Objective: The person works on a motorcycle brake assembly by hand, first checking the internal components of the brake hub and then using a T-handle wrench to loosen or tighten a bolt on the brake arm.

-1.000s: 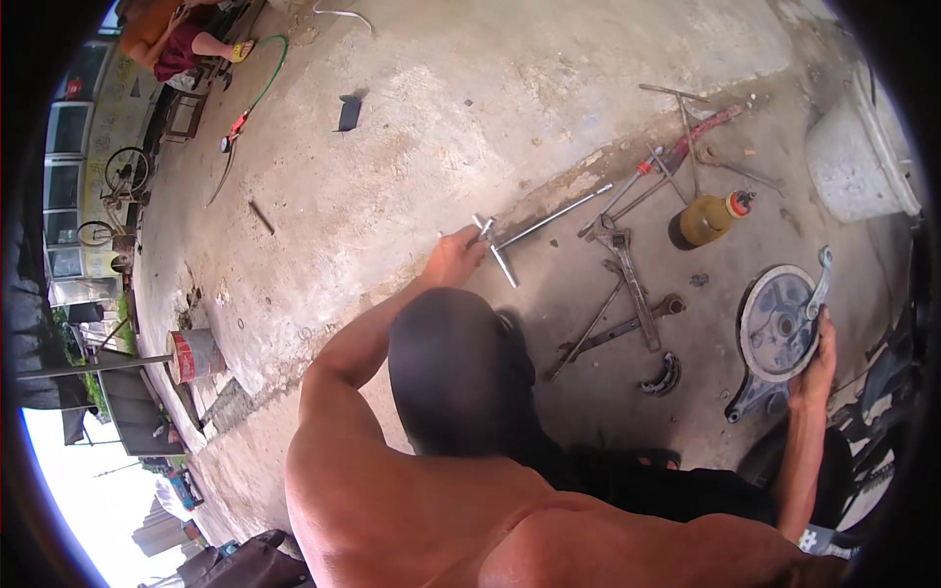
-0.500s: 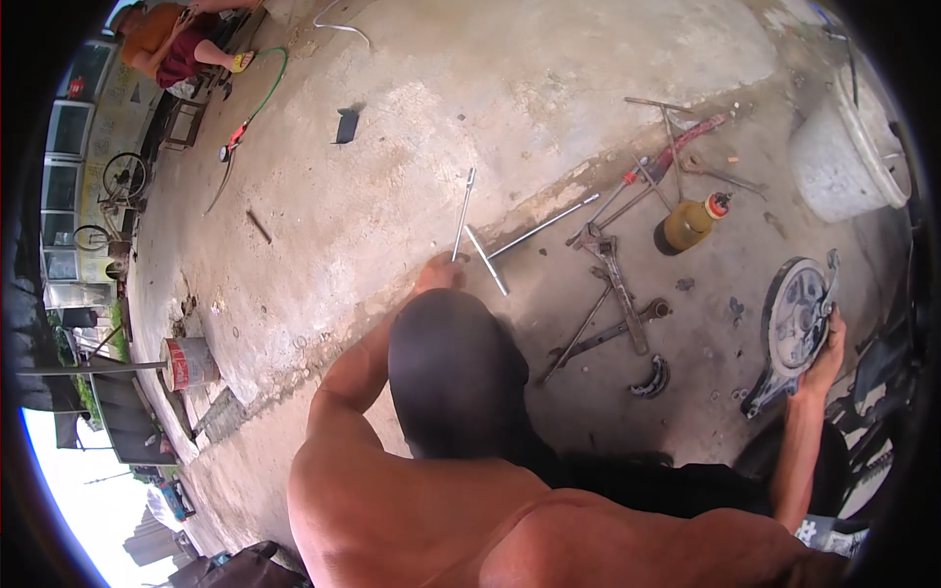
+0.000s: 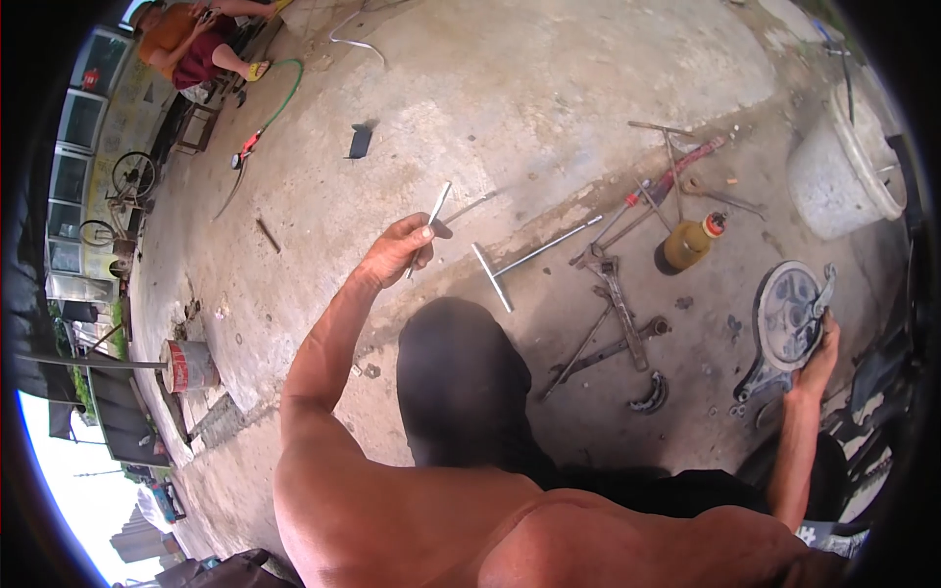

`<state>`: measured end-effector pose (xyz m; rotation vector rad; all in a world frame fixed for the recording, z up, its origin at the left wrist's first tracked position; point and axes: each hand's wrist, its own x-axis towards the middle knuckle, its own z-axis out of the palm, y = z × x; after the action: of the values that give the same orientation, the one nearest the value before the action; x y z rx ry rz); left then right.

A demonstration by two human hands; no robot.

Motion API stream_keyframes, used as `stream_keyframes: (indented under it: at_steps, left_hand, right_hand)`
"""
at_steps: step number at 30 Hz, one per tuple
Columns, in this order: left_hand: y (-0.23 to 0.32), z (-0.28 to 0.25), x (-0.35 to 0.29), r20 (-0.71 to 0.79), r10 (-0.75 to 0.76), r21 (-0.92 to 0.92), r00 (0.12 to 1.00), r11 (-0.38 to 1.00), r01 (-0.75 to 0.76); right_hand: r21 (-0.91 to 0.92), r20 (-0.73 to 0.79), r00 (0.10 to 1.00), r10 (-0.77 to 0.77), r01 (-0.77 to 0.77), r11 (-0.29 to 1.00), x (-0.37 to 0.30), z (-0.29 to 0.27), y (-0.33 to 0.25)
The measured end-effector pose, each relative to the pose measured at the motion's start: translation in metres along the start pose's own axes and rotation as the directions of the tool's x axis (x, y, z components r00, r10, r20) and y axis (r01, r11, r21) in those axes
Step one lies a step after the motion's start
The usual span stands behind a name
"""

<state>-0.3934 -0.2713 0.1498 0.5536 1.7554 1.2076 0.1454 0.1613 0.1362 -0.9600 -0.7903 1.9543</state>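
Observation:
My left hand [image 3: 402, 247] is raised off the ground, its fingers closed round a silver T-handle wrench [image 3: 440, 204]. A second T-handle wrench [image 3: 534, 263] lies on the concrete just to the right of it. At the far right my right hand [image 3: 819, 361] grips a round grey metal brake plate [image 3: 790, 318] with a lever arm, held upright by its lower edge. Some of its fingers are hidden behind the plate. On the ground between my hands lie an adjustable wrench [image 3: 618, 294], several other wrenches and a dark curved brake shoe [image 3: 649, 392].
A yellow-brown bottle [image 3: 690, 242] with a red cap stands beyond the wrenches, near a red-handled tool [image 3: 676, 171]. A white bucket [image 3: 838, 171] stands far right. A green hose [image 3: 294, 83] runs near a seated person [image 3: 186, 44]. A tin [image 3: 188, 366] stands left.
My left hand has lifted the T-handle wrench from the ground and moved it up and to the left, turning it. My right hand still holds the brake plate, which has shifted slightly.

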Motion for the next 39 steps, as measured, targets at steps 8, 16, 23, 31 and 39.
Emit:
stream_keyframes:
  at_steps: [8, 16, 23, 31, 39]
  left_hand:
    - [0.103, 0.072, 0.024, -0.344, 0.261, 0.026, 0.902, 0.963, -0.269]
    - [0.181, 0.131, -0.003, 0.152, 0.59, -0.225, 0.793, 0.802, -0.554]
    - [0.19, 0.225, 0.015, 0.42, 0.501, -0.303, 0.757, 0.864, -0.403]
    - [0.178, 0.25, 0.024, 0.456, 0.417, -0.33, 0.786, 0.9, -0.286]
    - [0.171, 0.247, 0.029, 0.462, 0.371, -0.409, 0.806, 0.895, -0.177]
  right_hand:
    - [-0.067, -0.181, 0.981, -0.063, 0.052, 0.996, -0.023, 0.04, -0.037]
    - [-0.214, -0.023, 0.947, -0.322, 0.31, 0.926, -0.01, 0.038, -0.032]
    - [-0.419, 0.016, 0.867, -0.498, 0.458, 0.784, -0.033, 0.037, -0.028]
    - [-0.637, 0.072, 0.832, -0.55, 0.463, 0.617, -0.042, 0.046, -0.037]
    - [-0.717, 0.084, 0.831, -0.55, 0.434, 0.546, -0.037, 0.044, -0.034]
